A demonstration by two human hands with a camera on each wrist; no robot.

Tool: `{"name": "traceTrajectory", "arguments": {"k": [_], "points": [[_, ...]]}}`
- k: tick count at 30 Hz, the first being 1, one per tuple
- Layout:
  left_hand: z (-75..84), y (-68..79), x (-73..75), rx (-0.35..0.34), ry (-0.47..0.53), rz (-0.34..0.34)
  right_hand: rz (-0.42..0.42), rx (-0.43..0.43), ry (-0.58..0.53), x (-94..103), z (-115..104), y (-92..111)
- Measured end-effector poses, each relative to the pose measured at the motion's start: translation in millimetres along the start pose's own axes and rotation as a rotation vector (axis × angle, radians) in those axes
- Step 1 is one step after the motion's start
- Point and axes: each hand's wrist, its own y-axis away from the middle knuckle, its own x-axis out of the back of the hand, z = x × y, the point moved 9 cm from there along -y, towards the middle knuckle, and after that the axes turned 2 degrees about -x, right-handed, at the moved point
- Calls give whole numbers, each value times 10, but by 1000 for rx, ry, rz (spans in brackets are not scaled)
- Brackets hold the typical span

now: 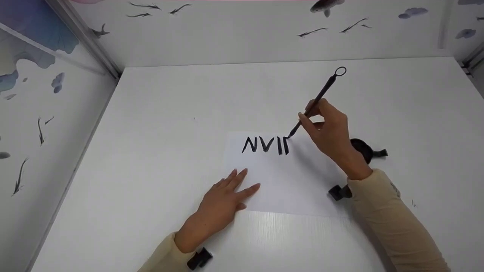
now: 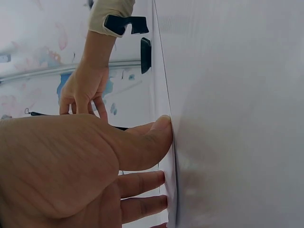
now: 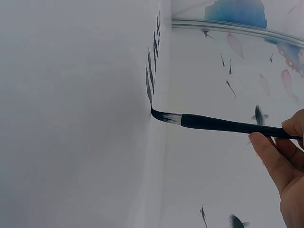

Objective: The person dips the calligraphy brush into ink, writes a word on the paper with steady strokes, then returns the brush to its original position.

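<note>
My right hand (image 1: pixel 331 128) pinches a dark ink brush (image 1: pixel 321 92) partway down its handle, with the hanging loop at the upper end. The bristles (image 3: pixel 164 116) are black with ink and bend against a white sheet of paper (image 1: pixel 287 185). They meet the sheet at the top of the last stroke in a row of black brush marks (image 1: pixel 266 145), which look like N, V and two upright strokes. On the paper's left part rests my left hand (image 1: pixel 223 202), its fingers spread and fairly straight. The left thumb (image 2: pixel 147 145) lies by the sheet's near edge.
A small black dish (image 1: pixel 361 149) with a short handle sits right of the paper, partly hidden behind the right wrist. The white table (image 1: pixel 151 151) is bordered by panels (image 1: pixel 234 34) printed with fish and plants. Both sleeves carry black wrist mounts (image 1: pixel 199 258).
</note>
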Motion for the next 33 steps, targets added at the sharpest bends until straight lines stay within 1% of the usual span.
{"name": "traceTrajectory", "arguments": {"k": [8, 16, 22, 28, 33], "points": [[-4, -8, -1, 19, 3, -29, -32, 28, 31, 7, -24, -11], [4, -8, 11, -1, -31, -5, -47, 31, 66, 24, 3, -23], [-10, -16, -17, 17, -18, -34, -69, 38, 78, 37, -15, -43], [-16, -16, -19, 22, -13, -33, -118, 1, 77, 26, -7, -42], [-11, -14, -12, 19, -17, -33, -166, -16, 83, 4, -41, -43]]}}
